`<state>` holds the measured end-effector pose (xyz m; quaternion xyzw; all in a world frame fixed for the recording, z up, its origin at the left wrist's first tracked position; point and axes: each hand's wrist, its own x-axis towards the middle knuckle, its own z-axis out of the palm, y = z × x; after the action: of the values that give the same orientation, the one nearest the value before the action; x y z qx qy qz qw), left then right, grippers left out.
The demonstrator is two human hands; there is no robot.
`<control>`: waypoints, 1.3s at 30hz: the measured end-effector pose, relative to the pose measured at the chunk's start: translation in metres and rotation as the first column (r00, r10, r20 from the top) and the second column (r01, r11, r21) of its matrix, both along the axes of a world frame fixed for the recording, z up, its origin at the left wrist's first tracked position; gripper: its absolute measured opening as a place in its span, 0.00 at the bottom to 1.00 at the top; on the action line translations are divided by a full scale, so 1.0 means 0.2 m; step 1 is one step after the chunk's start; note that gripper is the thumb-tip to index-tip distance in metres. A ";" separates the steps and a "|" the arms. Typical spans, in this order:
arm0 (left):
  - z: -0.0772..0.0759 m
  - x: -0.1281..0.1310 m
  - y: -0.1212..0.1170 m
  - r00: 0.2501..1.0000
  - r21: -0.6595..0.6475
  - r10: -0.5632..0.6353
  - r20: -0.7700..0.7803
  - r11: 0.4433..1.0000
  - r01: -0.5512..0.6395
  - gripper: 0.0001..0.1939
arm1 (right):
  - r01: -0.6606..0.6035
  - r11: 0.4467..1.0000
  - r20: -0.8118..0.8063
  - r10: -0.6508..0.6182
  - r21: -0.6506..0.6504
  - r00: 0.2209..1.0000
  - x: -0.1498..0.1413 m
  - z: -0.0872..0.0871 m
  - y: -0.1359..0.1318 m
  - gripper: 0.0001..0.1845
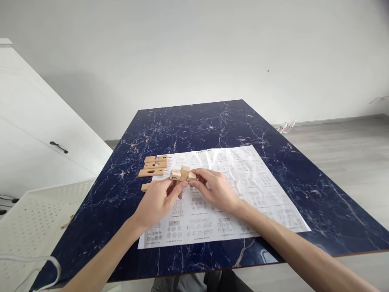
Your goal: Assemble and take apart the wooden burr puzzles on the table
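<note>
Several interlocked wooden puzzle pieces point(184, 173) are held above the sheet, and one end shows a black number 3. My left hand point(161, 198) is closed around their left and lower side, with the thumb pressed near the middle. With fingertips pinched, my right hand point(214, 187) grips the right end. Beneath both hands lies a creased paper sheet point(243, 190) printed with small diagrams. Left of the hands, notched wooden puzzle pieces rest in a column, among them a numbered bar point(146, 173) and a short block point(145, 187) partly hidden by my left hand.
The dark blue marbled table point(188, 125) extends toward the wall. A white perforated surface point(39, 207) and a white cable point(30, 257) are at the left, near a white cabinet point(33, 109). Clear plastic bottles point(286, 127) stand on the floor beyond the right edge.
</note>
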<state>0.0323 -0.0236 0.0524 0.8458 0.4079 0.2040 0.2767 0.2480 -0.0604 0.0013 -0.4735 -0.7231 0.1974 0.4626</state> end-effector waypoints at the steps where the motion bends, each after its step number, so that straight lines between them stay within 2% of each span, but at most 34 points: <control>1: 0.00 0.00 0.00 1.000 -0.001 0.002 0.001 1.000 -0.002 0.27 | 0.014 1.000 0.019 -0.014 0.015 1.000 0.00 -0.01 0.00 0.10; 5: 0.00 0.03 -0.01 0.999 -0.054 0.039 0.016 0.998 -0.038 0.30 | 0.074 0.993 0.122 -0.085 0.094 0.989 0.00 -0.04 0.01 0.14; 7: 0.00 0.06 -0.02 0.995 -0.159 0.078 0.058 0.985 -0.068 0.33 | 0.106 0.984 0.182 -0.131 0.143 0.974 0.01 -0.04 0.01 0.16; 10: 0.01 0.12 -0.04 0.970 -0.410 0.161 0.180 0.909 -0.075 0.33 | 0.155 0.971 0.238 -0.196 0.182 0.951 0.02 -0.03 0.02 0.18; 12: 0.01 0.15 -0.04 0.949 -0.521 0.203 0.240 0.852 -0.050 0.32 | 0.187 0.964 0.255 -0.232 0.190 0.939 0.02 -0.02 0.02 0.19; 17: 0.01 0.17 -0.04 0.910 -0.639 0.300 0.285 0.767 -0.052 0.33 | 0.205 0.958 0.322 -0.262 0.200 0.910 0.01 -0.01 0.00 0.21; 21: -0.02 0.15 -0.04 0.888 -0.706 0.351 0.295 0.707 -0.045 0.31 | 0.218 0.959 0.370 -0.272 0.181 0.888 0.00 -0.03 -0.01 0.23; 23: -0.03 0.15 -0.03 0.890 -0.697 0.353 0.290 0.714 -0.056 0.31 | 0.229 0.958 0.387 -0.279 0.170 0.879 -0.01 -0.04 -0.01 0.23; 27: -0.03 0.17 -0.02 0.916 -0.622 0.321 0.239 0.776 -0.109 0.34 | 0.235 0.957 0.390 -0.284 0.169 0.876 -0.01 -0.06 -0.01 0.20; 31: 0.01 0.24 -0.03 0.899 -0.678 0.325 0.293 0.734 -0.044 0.37 | 0.246 0.955 0.385 -0.292 0.166 0.875 0.00 -0.07 0.00 0.16; 33: 0.03 0.27 -0.04 0.906 -0.686 0.278 0.320 0.727 0.020 0.37 | 0.265 0.948 0.378 -0.313 0.173 0.871 0.01 -0.09 0.01 0.15; 35: 0.04 0.29 -0.06 0.919 -0.635 0.201 0.339 0.770 0.065 0.35 | 0.288 0.941 0.365 -0.335 0.178 0.869 0.03 -0.10 0.02 0.16; 39: 0.03 0.22 -0.09 0.957 -0.366 0.070 0.282 0.930 0.040 0.27 | 0.315 0.937 0.323 -0.348 0.153 0.880 0.06 -0.09 0.04 0.14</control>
<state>0.0772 -0.0412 0.0576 0.7368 0.4002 0.2478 0.4854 0.2606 -0.0520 -0.0164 -0.5948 -0.7097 -0.0058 0.3774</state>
